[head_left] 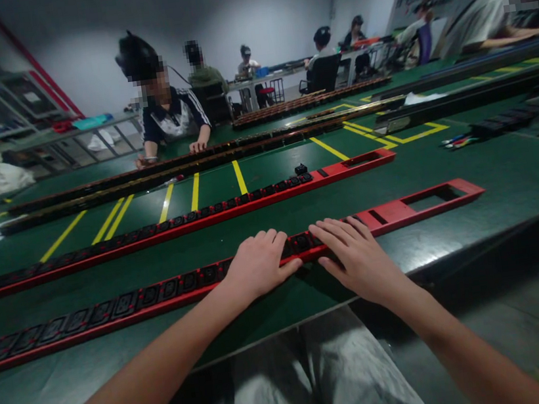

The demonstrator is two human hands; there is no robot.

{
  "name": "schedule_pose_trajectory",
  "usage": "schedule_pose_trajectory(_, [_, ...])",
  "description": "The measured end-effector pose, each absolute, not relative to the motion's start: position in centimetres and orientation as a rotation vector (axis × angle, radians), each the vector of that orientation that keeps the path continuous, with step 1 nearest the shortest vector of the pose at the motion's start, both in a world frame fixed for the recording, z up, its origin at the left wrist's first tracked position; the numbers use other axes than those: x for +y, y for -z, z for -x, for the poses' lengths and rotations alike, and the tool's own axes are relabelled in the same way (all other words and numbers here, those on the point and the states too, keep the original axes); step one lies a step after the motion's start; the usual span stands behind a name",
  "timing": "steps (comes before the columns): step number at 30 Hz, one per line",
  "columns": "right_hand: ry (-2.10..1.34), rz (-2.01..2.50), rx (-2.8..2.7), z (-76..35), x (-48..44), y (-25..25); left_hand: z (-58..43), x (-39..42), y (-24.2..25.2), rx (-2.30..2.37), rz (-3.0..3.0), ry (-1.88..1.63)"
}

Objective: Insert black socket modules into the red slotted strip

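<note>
A long red power strip housing [400, 210] lies along the near edge of the green table [508, 170], with several black sockets [124, 304] set in its left part and open cut-outs at its right end. My left hand [258, 263] rests palm down on the strip, fingers curled over the sockets. Just to its right, my right hand [356, 253] lies flat over the strip with its fingers spread. Neither hand lifts anything.
A second red strip [344, 169] with sockets lies farther back, a loose black socket [300, 169] on it. Darker strips [147, 175] lie beyond yellow floor-style lines. A person [165, 109] sits across the table; others work at tables behind.
</note>
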State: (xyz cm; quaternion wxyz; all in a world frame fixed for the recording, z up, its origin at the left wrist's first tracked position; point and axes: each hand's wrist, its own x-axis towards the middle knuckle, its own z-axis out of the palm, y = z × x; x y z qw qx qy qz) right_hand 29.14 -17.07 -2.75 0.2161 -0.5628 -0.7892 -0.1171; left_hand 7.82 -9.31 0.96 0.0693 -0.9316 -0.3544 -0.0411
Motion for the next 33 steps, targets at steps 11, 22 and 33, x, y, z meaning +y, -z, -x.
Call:
schedule_pose_trajectory(11, [0.320,1.553,-2.200,-29.18,-17.15,2.66,-7.77,-9.37,-1.16,-1.085,2.821,0.098])
schedule_pose_trajectory(22, [0.315,1.527,-2.188,-29.27,-17.13,2.68,-7.81,-9.36,-1.30,-1.083,2.834,0.070])
schedule_pose_trajectory(33, [0.303,1.550,-2.193,-29.22,-17.20,2.61,-7.78,-9.37,-1.18,-1.091,2.840,0.089])
